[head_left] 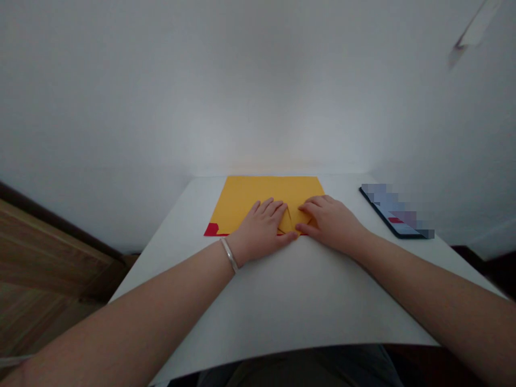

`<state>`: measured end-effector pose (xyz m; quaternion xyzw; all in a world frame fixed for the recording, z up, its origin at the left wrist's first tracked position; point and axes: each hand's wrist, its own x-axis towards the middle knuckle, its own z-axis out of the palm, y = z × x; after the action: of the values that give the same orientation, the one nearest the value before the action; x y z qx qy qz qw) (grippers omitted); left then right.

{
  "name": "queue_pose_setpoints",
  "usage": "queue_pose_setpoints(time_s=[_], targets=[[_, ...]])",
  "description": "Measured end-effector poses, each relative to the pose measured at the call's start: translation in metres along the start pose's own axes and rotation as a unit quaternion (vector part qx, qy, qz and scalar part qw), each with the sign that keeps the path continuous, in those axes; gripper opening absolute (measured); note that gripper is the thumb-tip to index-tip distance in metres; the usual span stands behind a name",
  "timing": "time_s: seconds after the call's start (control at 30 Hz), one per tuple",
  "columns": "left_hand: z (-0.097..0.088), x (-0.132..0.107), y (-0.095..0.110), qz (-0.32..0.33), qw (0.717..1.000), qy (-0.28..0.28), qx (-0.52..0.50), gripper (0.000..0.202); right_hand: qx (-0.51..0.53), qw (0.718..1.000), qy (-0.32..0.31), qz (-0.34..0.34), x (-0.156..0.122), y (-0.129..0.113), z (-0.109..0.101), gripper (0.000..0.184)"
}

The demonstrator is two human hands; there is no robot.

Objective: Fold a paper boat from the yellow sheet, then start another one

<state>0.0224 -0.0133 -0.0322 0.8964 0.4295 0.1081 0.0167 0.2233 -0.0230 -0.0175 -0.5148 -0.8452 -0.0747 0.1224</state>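
Observation:
A sheet of yellow paper (pixel 258 194) lies on the white table (pixel 282 290) near the far edge, against the wall. A red sheet (pixel 210 229) peeks out from under its near left corner. My left hand (pixel 262 226) lies flat on the paper with fingers stretched out, a silver bangle on the wrist. My right hand (pixel 328 219) rests beside it, fingers bent and pressing down. Between the two hands a small folded yellow flap (pixel 289 220) stands up, touched by both thumbs.
A dark phone (pixel 397 212) with a lit screen lies at the table's far right. A white wall rises directly behind the table. Wooden flooring and a wooden panel (pixel 36 252) show at the left.

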Motion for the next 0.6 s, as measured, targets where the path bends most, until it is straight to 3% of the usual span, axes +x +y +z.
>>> queue_pose_setpoints(time_s=[0.13,0.37,0.6], targets=[[0.000,0.001,0.001,-0.022,0.999,0.025,-0.010,0.079,0.049,0.999,0.014,-0.007,0.003,0.003,0.013,0.047],[0.001,0.001,-0.001,-0.055,0.997,0.051,-0.015,0.080,0.094,0.995,0.025,-0.003,0.004,0.004,0.016,0.037],[0.003,0.008,-0.005,-0.071,0.993,0.067,-0.073,0.069,0.114,0.993,0.013,0.002,0.006,0.007,0.020,0.045]])
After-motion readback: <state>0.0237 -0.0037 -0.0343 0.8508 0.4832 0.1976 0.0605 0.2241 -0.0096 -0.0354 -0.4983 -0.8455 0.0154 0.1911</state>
